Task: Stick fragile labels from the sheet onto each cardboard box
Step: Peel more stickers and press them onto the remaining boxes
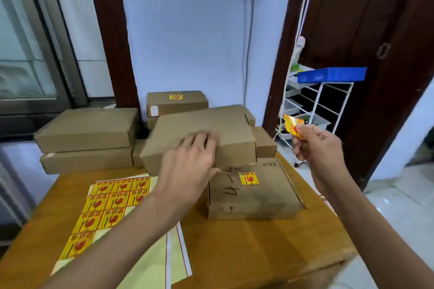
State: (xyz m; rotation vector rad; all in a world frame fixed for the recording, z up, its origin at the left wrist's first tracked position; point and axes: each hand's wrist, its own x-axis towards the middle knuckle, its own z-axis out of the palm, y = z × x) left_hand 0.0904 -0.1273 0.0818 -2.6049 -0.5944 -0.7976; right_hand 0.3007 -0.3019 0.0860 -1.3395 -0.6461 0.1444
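My left hand [187,164] grips the near edge of a plain cardboard box [202,129], which is tilted and blurred, resting partly on a flat box [253,197]. That flat box carries a yellow fragile label [248,178] and handwriting. My right hand [317,145] pinches a peeled yellow and red fragile label [291,124] in the air to the right of the boxes. The label sheet [105,209] lies on the table at the left, with several labels left on it and some peeled away.
More cardboard boxes are stacked at the back left [87,129] and behind, one with a label on top [176,98]. The brown table [246,253] ends close at the right. A white wire rack [312,105] with a blue tray [331,74] stands beyond.
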